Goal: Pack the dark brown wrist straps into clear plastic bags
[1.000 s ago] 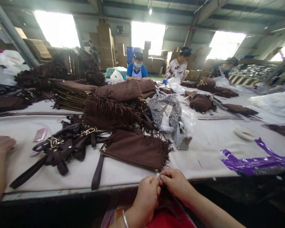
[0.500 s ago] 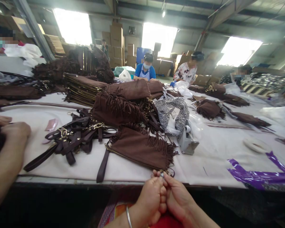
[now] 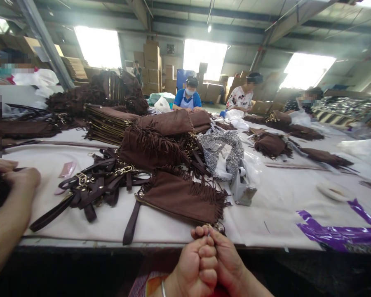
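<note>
My left hand [image 3: 195,264] and my right hand [image 3: 229,255] are pressed together at the table's front edge. Both are closed, with thumbs and fingertips meeting around something tiny that I cannot make out. Just beyond the fingertips lies a brown fringed pouch [image 3: 179,196], its metal hardware close to my fingers. A dark wrist strap [image 3: 131,222] hangs from the pouch's left end toward the edge. To its left, a heap of dark straps [image 3: 97,187] with gold-coloured buckles and clips lies on the white cloth [image 3: 266,206].
Behind the pouch is a pile of brown fringed bags [image 3: 156,144]. A tape dispenser [image 3: 243,190], a grey speckled cloth [image 3: 221,152], a tape roll [image 3: 334,191] and purple plastic [image 3: 336,231] lie rightward. A co-worker's arm [image 3: 15,218] reaches in beside a pink comb [image 3: 66,170].
The whole scene sits slightly lower in view. My hands stay together at the table edge, with my left fingers now curled more tightly. The pouch and straps have stayed in place.
</note>
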